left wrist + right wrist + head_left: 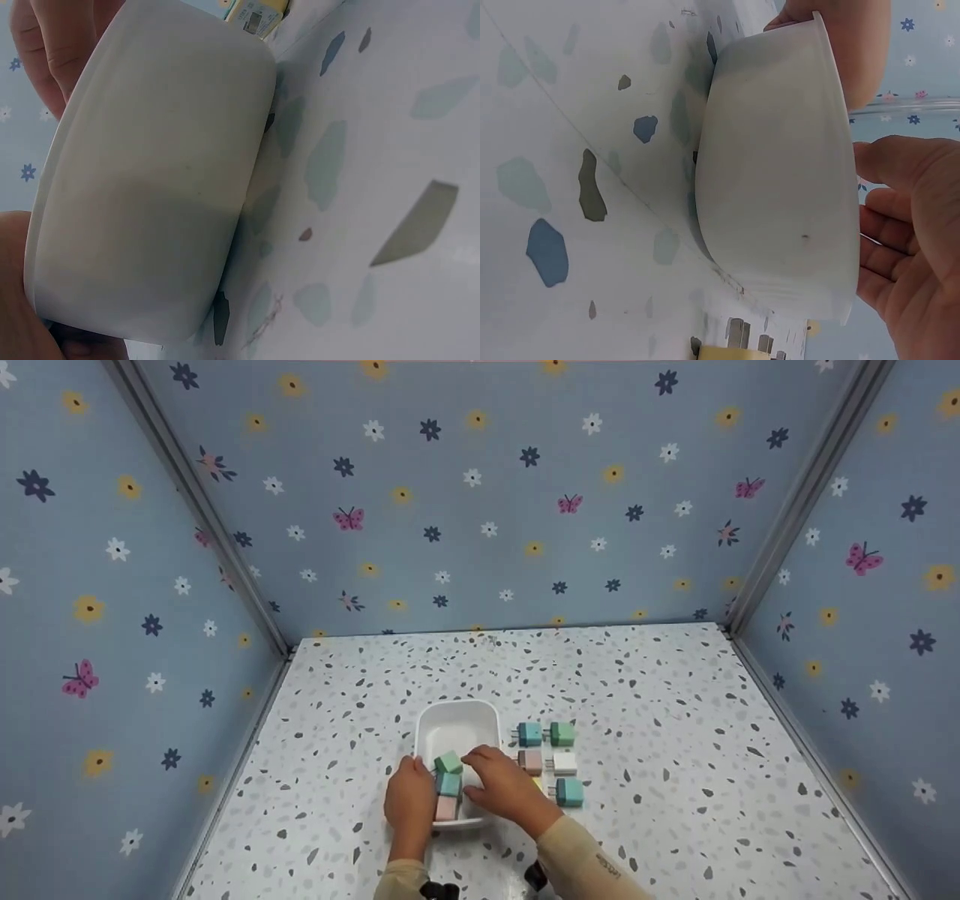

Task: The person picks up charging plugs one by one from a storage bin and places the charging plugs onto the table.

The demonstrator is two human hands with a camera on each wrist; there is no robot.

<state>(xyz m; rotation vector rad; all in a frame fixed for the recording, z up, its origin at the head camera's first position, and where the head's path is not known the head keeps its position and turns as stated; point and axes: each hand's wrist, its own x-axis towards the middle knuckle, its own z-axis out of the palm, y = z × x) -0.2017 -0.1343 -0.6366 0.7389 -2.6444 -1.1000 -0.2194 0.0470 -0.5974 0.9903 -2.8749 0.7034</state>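
A white plastic tub (457, 716) stands on the speckled table. Inside, along its left side, lie a green plug adapter (448, 763), a teal one (449, 784) and a pink one (445, 808). My left hand (410, 802) grips the tub's left rim; the left wrist view shows that hand (22, 300) wrapped over the edge. Over the tub's right side is my right hand (506, 787), its thumb and forefinger apart and pointing toward the green adapter, with a gap between. In the right wrist view its fingers (892, 225) are loosely bent behind the rim.
Right of the tub, more adapters with metal prongs stand in two columns: teal (530, 733), green (562, 733), pink (530, 762), white (565, 763), teal (570, 793) and a yellow one (537, 783) mostly behind my right hand. Flower-patterned walls (480, 510) enclose the table.
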